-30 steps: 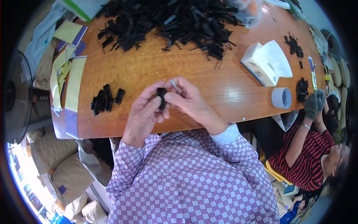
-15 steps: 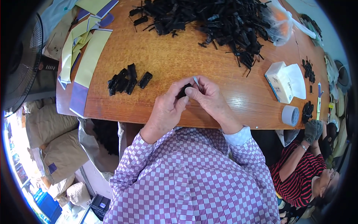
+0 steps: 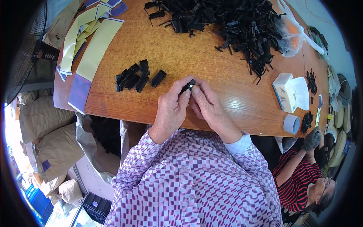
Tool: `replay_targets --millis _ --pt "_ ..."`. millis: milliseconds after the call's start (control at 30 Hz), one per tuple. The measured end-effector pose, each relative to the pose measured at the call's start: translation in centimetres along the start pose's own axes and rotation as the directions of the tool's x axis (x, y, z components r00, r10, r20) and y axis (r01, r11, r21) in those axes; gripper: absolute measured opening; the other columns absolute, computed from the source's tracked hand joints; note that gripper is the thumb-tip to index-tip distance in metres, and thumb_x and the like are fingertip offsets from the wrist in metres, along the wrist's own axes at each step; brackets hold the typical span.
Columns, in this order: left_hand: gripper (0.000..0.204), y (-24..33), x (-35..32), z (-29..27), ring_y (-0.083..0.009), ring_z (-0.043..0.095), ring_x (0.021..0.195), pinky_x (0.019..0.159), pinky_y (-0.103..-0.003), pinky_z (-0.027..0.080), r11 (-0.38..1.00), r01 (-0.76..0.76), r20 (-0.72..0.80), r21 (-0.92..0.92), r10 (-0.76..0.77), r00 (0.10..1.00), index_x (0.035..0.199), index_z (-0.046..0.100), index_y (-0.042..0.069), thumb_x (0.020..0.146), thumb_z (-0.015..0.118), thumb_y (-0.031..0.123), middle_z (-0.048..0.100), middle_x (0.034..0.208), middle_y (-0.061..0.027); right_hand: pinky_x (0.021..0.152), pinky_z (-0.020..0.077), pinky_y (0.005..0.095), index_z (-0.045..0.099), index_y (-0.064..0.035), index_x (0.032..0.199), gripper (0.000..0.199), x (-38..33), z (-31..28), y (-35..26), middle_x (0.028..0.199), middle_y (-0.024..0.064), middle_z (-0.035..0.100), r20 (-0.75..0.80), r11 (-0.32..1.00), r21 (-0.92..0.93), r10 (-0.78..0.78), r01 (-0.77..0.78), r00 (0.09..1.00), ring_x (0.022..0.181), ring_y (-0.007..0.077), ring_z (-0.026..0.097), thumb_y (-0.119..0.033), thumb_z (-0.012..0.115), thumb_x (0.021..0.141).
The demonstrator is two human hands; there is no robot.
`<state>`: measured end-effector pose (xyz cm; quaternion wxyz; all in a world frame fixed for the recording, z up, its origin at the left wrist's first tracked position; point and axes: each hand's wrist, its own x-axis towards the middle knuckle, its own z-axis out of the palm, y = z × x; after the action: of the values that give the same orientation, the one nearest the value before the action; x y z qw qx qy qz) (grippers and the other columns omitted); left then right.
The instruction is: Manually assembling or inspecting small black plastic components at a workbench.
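Note:
Above the near edge of the table, my two hands are together around a small black plastic part [image 3: 186, 89]. My left hand [image 3: 169, 108] is closed on it, thumb against its near side. My right hand [image 3: 210, 106] is closed too, its thumb and fingertips at the part's right end. A small pale, shiny tip [image 3: 191, 86] shows by the right thumb; the rest of that thin blade-like piece is hidden in the fingers. Left of my hands lies a small group of similar black parts [image 3: 132, 78]. A large heap of black plastic pieces [image 3: 242, 24] covers the far side.
Yellow and purple paper strips [image 3: 96, 49] lie at left. To the right are a tissue box [image 3: 284, 92], a tape roll [image 3: 292, 124], small black piles [image 3: 307, 122] and a plastic bag [image 3: 293, 38]. A gloved co-worker [image 3: 302, 178] sits at right. An open sack [image 3: 85, 147] stands below left.
My right fingers have closed in toward the black part, and the thin pale piece that stuck up from them now shows only a small tip. The view has shifted slightly.

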<state>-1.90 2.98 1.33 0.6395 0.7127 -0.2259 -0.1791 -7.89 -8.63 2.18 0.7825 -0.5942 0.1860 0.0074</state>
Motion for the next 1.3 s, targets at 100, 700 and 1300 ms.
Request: replay_targets --millis 100,700,1300 --pt "0.030 0.0 0.0 -0.1 -0.0205 0.067 0.086 0.070 -0.029 0.052 1.000 0.016 -0.014 -0.002 -0.016 1.000 0.121 0.053 0.003 0.091 0.051 0.001 0.065 0.099 -0.0155 0.042 0.0216 0.0171 0.047 -0.0062 0.120 0.031 0.2 0.2 -0.1 0.064 -0.0060 0.042 -0.012 0.999 0.026 0.023 -0.022 1.000 0.049 0.0013 0.034 -0.029 0.041 0.101" --pt "0.029 1.4 2.0 1.4 -0.0207 0.064 0.081 0.069 -0.030 0.051 0.997 -0.034 0.078 0.062 0.029 0.997 0.116 0.054 0.004 0.089 0.049 -0.004 0.061 0.099 -0.0114 0.039 0.0184 0.0189 0.048 -0.0089 0.121 0.027 2.0 -6.4 -3.2 0.059 -0.0089 0.035 0.254 0.976 -0.021 0.217 -0.219 0.943 0.044 0.0006 0.028 -0.021 0.047 0.098" --pt "0.018 -0.1 11.8 6.7 -0.0362 0.063 0.069 0.058 -0.045 0.047 0.447 -0.264 0.241 0.855 0.109 0.964 0.093 0.051 0.008 0.086 0.059 0.022 0.062 0.085 -0.0155 0.039 0.0246 0.0196 0.052 -0.0075 0.109 0.021 2.9 -12.9 -0.8 0.057 -0.0046 0.033 0.100 0.626 0.779 -0.093 -0.020 0.991 0.043 0.0039 0.027 -0.024 0.046 0.098"
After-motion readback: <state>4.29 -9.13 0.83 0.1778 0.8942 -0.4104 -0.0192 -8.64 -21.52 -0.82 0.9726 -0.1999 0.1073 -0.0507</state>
